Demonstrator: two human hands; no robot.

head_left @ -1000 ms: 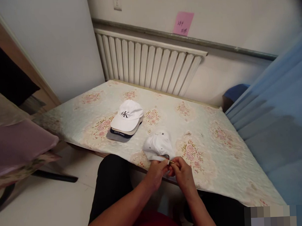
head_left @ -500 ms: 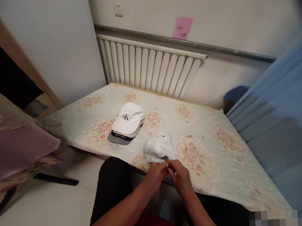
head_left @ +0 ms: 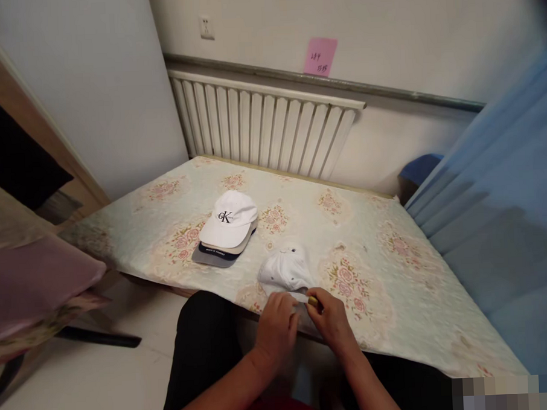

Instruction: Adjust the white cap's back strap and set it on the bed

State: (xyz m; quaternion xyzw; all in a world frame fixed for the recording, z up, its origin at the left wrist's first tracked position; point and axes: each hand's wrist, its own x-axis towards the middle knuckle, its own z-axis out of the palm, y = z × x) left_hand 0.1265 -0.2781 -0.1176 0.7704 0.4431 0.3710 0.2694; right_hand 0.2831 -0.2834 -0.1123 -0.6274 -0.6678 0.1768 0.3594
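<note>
A white baseball cap lies at the front edge of the flowered bed, its back strap toward me. My left hand is closed over the strap at the cap's left side; its fingertips are partly hidden. In a pinch at the right end of the strap, my right hand grips the strap beside a small yellowish metal piece, seemingly the buckle. Left of this cap sits a stack of caps, a white one with black CK letters on top and a grey brim lowest.
The flowered bed cover spans the middle. Behind it stands a white radiator. A blue curtain hangs on the right, and a chair with a pink cloth stands at the left.
My left hand has shifted slightly left along the strap and turned its back upward. My right hand has moved a little right, and the yellowish metal piece now shows at its fingertips.
</note>
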